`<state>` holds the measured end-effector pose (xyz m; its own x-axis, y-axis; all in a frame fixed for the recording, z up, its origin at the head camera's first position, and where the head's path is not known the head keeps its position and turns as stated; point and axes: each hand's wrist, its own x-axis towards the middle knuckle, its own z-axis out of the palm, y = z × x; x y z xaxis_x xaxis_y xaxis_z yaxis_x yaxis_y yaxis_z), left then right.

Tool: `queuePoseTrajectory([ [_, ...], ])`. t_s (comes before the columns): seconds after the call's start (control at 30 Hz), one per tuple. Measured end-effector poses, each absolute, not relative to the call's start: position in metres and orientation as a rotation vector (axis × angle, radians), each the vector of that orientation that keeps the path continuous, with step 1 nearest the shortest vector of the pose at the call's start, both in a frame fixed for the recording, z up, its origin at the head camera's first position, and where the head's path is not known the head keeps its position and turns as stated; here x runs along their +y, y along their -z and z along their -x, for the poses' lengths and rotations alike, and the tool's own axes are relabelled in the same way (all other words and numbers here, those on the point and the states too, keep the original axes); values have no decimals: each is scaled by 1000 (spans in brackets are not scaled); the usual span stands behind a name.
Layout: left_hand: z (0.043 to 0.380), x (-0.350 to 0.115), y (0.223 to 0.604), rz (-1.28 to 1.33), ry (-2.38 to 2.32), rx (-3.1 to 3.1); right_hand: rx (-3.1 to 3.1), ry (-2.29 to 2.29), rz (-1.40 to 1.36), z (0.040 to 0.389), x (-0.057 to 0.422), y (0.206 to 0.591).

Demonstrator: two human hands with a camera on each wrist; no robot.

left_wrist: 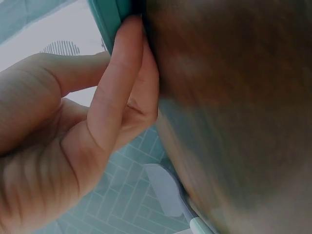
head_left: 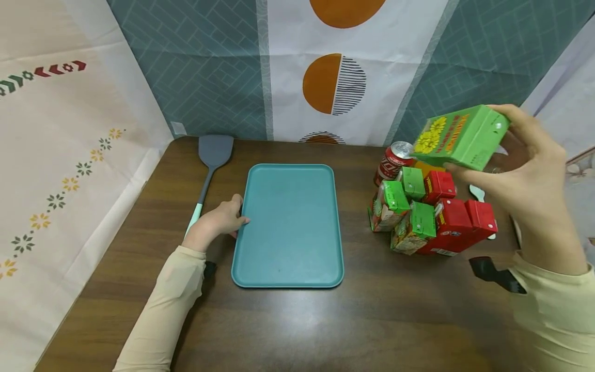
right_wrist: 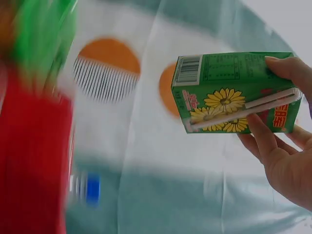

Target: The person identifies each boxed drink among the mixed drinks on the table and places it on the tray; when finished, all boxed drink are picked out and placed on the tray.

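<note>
My left hand (head_left: pixel 224 216) pinches the left rim of a teal rectangular tray (head_left: pixel 288 227) that lies on the table. Close up in the left wrist view, thumb and fingers (left_wrist: pixel 117 83) meet at the tray's edge (left_wrist: pixel 109 22). My right hand (head_left: pixel 534 165) holds a green juice box (head_left: pixel 465 137) with yellow flowers in the air, thumb on one side and fingers on the other. A wrapped straw (right_wrist: pixel 243 113) runs along the box's side in the right wrist view. Below that hand stand several green juice boxes (head_left: pixel 420 222) and red juice boxes (head_left: pixel 453 222).
A red soda can (head_left: pixel 392 163) stands behind the boxes. To the tray's left lies a grey spatula (head_left: pixel 216 150) with a mint handle. A pale spoon (head_left: pixel 476 193) lies partly hidden right of the boxes. A patterned cloth (head_left: pixel 214 67) hangs behind the brown table (head_left: pixel 288 330).
</note>
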<state>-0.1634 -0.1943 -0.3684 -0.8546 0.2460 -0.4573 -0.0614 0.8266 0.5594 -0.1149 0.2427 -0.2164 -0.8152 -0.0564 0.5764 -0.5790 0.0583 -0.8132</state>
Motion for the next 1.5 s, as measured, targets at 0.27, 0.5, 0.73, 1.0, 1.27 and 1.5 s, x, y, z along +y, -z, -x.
queuePoseTrajectory([
  [0.27,165,-191,369,-120,-763,2475,-1990,-1707,-760,134,174,240],
  [0.5,165,-191,370,-133,-728,2506,-2097,-1829,-729,160,134,276],
  [0.73,164,-193,370,-124,-722,2533,-2238,-1801,-580,189,100,313],
  [1.0,167,-191,370,-138,-723,2531,-2468,-1737,-391,210,89,333],
  [1.27,166,-192,366,-148,-724,2527,-2758,-1671,-440,216,87,337],
  [1.5,164,-194,365,-105,-747,2511,-2878,-1593,-434,222,89,343],
])
